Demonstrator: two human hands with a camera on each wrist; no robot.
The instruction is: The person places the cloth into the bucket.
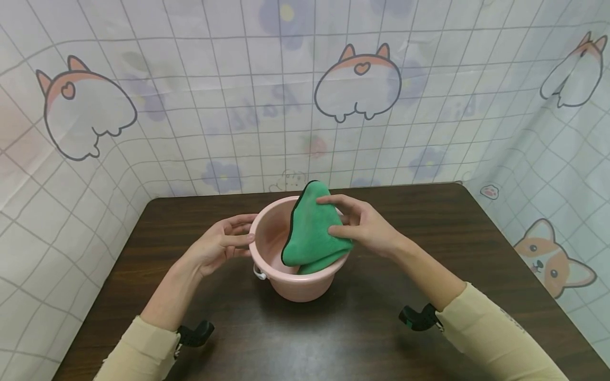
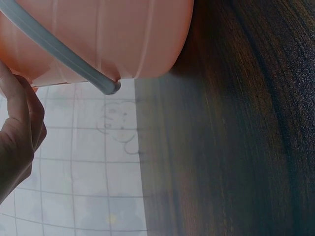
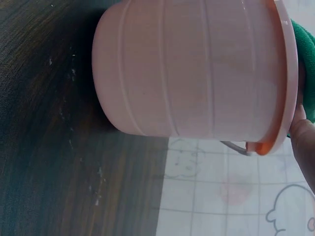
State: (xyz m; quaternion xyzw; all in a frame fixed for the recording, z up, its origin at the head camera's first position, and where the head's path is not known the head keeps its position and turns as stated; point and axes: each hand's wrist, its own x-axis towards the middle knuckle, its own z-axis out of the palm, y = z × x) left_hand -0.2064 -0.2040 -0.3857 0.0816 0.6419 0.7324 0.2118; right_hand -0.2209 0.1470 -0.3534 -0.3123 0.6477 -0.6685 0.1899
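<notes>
A pink bucket [image 1: 300, 288] stands upright on the dark wooden table. At its left side my left hand [image 1: 221, 243] holds the rim, the thumb on the edge and bent fingers against the outside. A folded green cloth [image 1: 312, 230] with black edging leans inside the bucket and rises above the rim. My right hand [image 1: 364, 225] grips this cloth from the right, thumb in front and fingers at its upper part and behind. In the right wrist view the thumb [image 3: 302, 142] lies beside the rim. The cloth's lower part is partly hidden.
The dark table [image 1: 209, 328] extends around the bucket to the patterned wall covering [image 1: 200, 127] at the back and sides. A grey handle [image 2: 64, 51] hangs down the bucket's side. Black wrist devices [image 1: 195, 334] show below both forearms.
</notes>
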